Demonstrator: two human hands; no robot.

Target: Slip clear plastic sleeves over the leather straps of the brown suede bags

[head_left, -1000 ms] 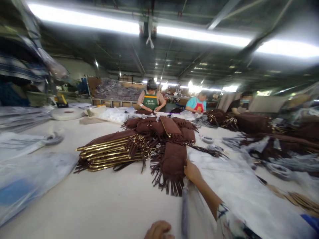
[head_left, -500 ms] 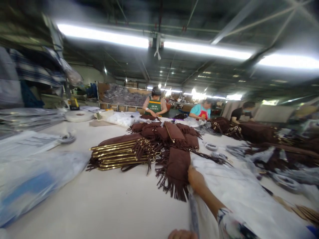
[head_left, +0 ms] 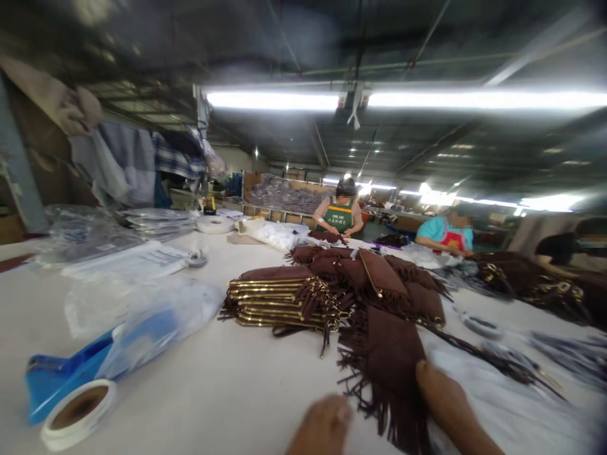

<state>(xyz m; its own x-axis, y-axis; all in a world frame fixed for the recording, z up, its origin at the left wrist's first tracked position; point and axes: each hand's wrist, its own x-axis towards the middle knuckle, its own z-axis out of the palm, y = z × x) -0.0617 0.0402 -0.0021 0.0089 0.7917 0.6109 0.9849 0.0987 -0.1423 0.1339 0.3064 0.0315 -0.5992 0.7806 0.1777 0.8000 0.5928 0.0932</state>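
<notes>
A dark brown fringed bag (head_left: 394,347) lies toward the front of the table, its long strips hanging to the left and front. Closed on its right edge is my right hand (head_left: 446,398), the thumb on top and the other fingers hidden. My left hand (head_left: 320,426) is at the bottom of the view, left of the fringe and apart from the bag; motion blurs its fingers. Just beyond is a stack of brown pouches (head_left: 270,300) with gold zip edges and tassels. More brown fringed bags (head_left: 379,272) are heaped behind it.
White plastic bags (head_left: 502,392) spread at the right. On the left are a blue tape dispenser (head_left: 66,373), a white tape roll (head_left: 78,414) and clear plastic (head_left: 190,309). A person in a green apron (head_left: 339,215) and other people work across the table.
The view has swung left, showing the tape dispenser and roll. My left hand has come further into view. My right hand stays on the fringed bag, which now appears nearer.
</notes>
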